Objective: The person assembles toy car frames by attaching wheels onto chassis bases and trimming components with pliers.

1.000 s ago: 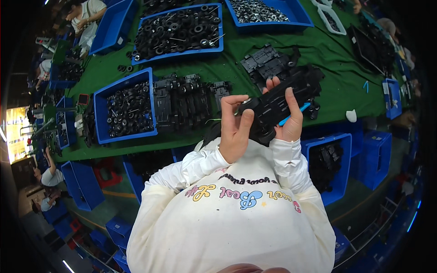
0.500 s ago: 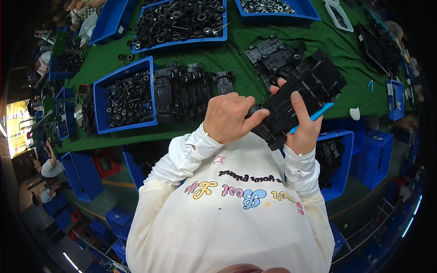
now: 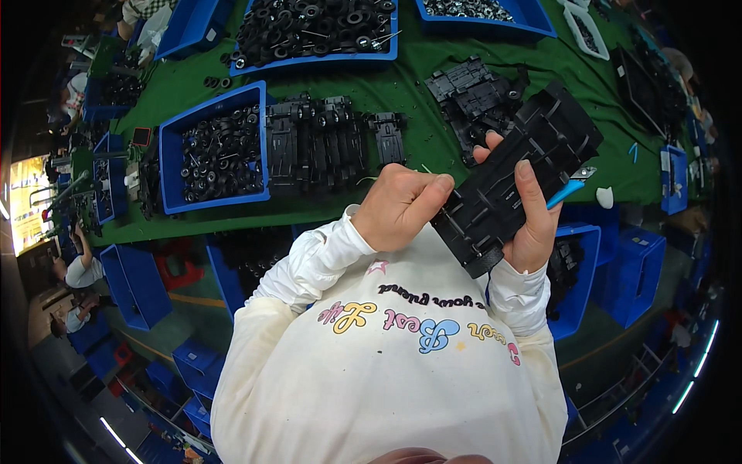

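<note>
"Table comes first. It's big and green. What sits on it?"

"A blue bin full of small wheels sits near the left end. A row of black bases lies just right of it."

"And where is the long black base?"

"Up in the air, over the near edge of the table. One end reaches out over the green cloth, toward the far right corner. The other end hangs past the near edge, in front of the white shirt."

"So it's on a slant?"

"Yes. Its long way runs from near left to far right."

"Which hand is closer?"

"The right hand. It's wrapped around the long side, thumb on top and fingertips at the far side. It's open only as wide as the base."

"And the left hand?"

"It's up by the near left end. The thumb and finger are pinched close together, right at the corner. From there, the base goes off to the right. I can't tell if the pinch has hold of anything."

"What's that bright blue bit?"

"A tool with a blue handle. It's tucked in the right hand too, beside the base, and its metal tip points away."

"Anything smaller?"

"A dark round part, maybe a wheel, at the near right corner of the base."
</note>
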Tool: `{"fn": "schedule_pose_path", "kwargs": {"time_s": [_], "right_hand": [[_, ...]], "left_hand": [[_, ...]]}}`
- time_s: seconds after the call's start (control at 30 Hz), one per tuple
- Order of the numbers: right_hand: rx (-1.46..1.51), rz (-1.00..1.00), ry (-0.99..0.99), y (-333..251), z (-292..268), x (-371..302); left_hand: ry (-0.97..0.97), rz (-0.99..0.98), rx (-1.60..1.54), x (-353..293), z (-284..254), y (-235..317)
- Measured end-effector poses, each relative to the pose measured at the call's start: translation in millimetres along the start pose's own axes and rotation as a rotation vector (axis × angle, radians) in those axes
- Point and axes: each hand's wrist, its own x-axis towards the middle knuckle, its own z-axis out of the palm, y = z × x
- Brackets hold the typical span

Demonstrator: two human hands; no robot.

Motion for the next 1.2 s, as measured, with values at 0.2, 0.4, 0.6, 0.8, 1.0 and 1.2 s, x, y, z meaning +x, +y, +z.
{"fn": "schedule_pose_path", "kwargs": {"time_s": [0.2,0.4,0.6,0.8,1.0,1.2], "right_hand": [[0.023,0.029,-0.04,-6.4,5.1,-4.7],[0.038,0.041,-0.044,-7.4,9.3,-7.3],[0.055,0.069,-0.047,-7.0,10.0,-7.8],[0.062,0.062,-0.101,-4.8,9.3,-8.6],[0.055,0.073,-0.135,-6.1,9.9,-8.6],[0.051,0.079,-0.192,-8.9,9.2,-6.0]], "left_hand": [[0.005,0.043,-0.101,-4.6,0.2,5.8],[0.044,0.04,-0.169,-12.0,4.6,0.5],[0.083,0.075,-0.196,-14.6,8.6,-5.7],[0.17,0.086,-0.245,-18.9,14.5,-7.5],[0.123,0.129,-0.291,-21.0,11.4,-11.4],[0.097,0.121,-0.321,-22.9,11.4,-7.3]]}}
